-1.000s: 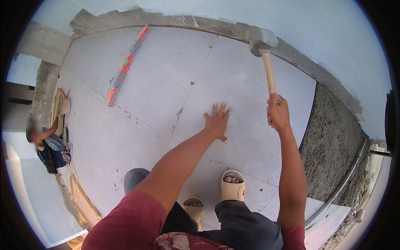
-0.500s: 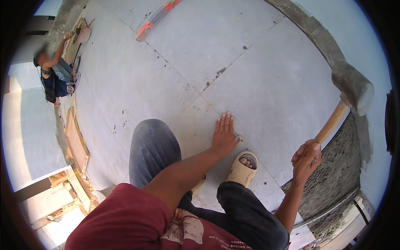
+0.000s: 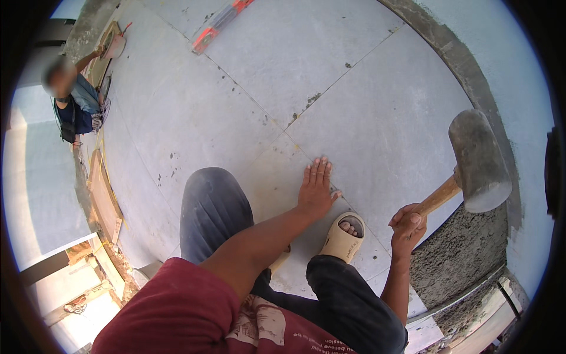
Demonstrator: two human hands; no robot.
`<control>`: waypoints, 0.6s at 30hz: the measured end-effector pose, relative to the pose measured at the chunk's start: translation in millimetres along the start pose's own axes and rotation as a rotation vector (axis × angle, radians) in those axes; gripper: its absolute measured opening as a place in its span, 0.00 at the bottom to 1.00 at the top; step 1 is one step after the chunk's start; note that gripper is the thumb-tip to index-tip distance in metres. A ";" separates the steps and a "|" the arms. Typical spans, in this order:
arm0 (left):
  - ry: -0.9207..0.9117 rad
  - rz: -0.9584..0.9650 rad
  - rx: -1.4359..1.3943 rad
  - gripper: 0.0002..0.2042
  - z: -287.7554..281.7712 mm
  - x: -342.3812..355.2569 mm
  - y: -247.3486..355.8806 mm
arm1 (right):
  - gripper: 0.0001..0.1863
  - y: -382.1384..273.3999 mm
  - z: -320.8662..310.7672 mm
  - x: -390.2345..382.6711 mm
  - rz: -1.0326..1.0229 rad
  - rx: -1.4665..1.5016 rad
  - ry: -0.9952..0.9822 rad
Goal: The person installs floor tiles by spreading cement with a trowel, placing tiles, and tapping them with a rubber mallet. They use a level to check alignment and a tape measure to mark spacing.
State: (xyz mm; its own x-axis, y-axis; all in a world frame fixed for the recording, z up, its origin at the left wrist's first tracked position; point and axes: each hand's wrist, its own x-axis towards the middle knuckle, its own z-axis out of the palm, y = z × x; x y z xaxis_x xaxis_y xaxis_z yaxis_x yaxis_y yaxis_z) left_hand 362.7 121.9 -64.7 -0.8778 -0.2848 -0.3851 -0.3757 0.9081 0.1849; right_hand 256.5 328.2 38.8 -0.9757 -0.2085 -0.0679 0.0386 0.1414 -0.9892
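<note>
My left hand [image 3: 316,187] lies flat on the pale grey floor tiles [image 3: 377,141], fingers stretched out, close to a joint between tiles. In my right hand [image 3: 408,228] is the wooden handle of a rubber mallet [image 3: 480,160], gripped near its lower end. The mallet's big dark head, greyish at its striking end, is raised at the right, near the wall. My bent knee and one foot in a beige slipper [image 3: 344,237] are beside my left arm.
A red spirit level [image 3: 221,26] lies on the tiles at the far side. Wet grey mortar [image 3: 460,256] is exposed at the right, beside the wall [image 3: 525,177]. Another person [image 3: 73,100] crouches at the far left near a bucket [image 3: 114,45]. A wooden board [image 3: 105,194] lies along the left edge.
My right hand and the mallet have moved left and nearer to me, and the mallet head has turned. My left hand stays in place. The other person's head and arm have shifted slightly.
</note>
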 end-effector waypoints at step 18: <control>-0.142 -0.074 0.125 0.51 -8.5 -6.5 7.1 | 0.28 -50.3 -29.8 27.3 -0.094 -0.064 0.112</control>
State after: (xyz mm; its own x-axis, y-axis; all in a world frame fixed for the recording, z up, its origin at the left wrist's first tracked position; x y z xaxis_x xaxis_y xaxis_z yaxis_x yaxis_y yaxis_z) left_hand 363.2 127.6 -53.2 -0.7949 -0.3143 -0.5190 -0.3904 0.9197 0.0410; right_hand 221.5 344.2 90.6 -0.9924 -0.1151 0.0432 -0.0645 0.1880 -0.9800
